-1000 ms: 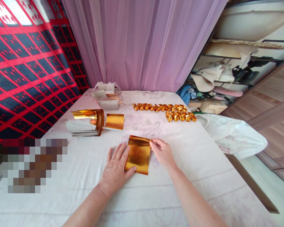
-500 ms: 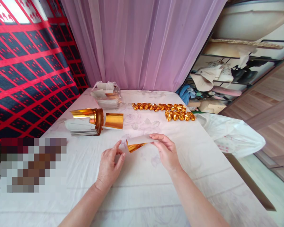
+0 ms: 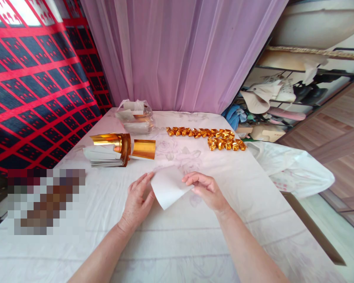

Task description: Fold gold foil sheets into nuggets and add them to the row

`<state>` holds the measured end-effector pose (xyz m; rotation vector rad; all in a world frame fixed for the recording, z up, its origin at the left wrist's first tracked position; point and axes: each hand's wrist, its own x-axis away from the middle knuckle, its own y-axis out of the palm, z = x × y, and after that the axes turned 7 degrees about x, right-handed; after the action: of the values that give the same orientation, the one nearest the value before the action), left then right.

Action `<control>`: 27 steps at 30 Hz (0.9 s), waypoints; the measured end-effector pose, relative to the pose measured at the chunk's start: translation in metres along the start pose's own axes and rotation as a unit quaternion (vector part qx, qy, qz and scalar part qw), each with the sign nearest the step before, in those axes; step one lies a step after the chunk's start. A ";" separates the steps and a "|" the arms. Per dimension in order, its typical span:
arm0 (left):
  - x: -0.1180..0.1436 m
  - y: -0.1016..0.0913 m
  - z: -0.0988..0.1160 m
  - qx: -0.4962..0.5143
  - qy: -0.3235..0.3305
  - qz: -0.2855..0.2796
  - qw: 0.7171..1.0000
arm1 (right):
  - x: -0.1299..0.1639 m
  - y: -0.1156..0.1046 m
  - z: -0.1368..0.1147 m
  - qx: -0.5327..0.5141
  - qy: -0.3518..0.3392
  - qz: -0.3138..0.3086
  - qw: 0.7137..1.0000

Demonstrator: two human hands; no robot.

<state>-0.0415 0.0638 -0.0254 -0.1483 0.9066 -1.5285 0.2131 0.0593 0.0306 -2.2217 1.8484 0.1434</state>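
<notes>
A sheet of foil paper (image 3: 169, 186), its white side up, lies curved between my hands above the table. My right hand (image 3: 208, 190) pinches its right side between thumb and fingers. At the left edge of the sheet is my left hand (image 3: 140, 198), fingers stretched out and thumb apart, with the fingertips at its upper left corner. Behind my left hand stands a stack of gold foil paper (image 3: 106, 151), curled and showing gold and white sides. One gold sheet (image 3: 144, 148) lies just right of that stack.
Folded gold foil pieces (image 3: 200, 132) sit in rows at the back right of the table (image 3: 177, 243). A clear plastic bag (image 3: 135, 118) with more paper is at the back left. Beside the right table edge lies a white plastic bag (image 3: 303, 169). Shelves (image 3: 283, 70) rise behind it.
The foil paper has uncurled and tipped toward me, so its white side now faces up and the gold is hidden. My left hand has come to its left edge.
</notes>
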 end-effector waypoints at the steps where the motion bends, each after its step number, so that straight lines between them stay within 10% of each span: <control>1: -0.001 -0.001 0.000 -0.011 0.001 -0.007 1.000 | 0.000 -0.002 -0.003 0.017 0.014 -0.026 0.999; 17: -0.002 -0.003 -0.005 -0.110 -0.028 -0.012 0.993 | 0.005 -0.009 -0.010 0.199 0.010 -0.145 0.969; 27: -0.004 -0.018 0.022 -0.030 0.103 -0.260 0.960 | 0.008 -0.009 -0.020 0.283 0.013 -0.201 0.938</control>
<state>-0.0418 0.0556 0.0023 -0.2933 1.1376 -2.0323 0.2215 0.0485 0.0495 -2.1091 1.1917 -0.4379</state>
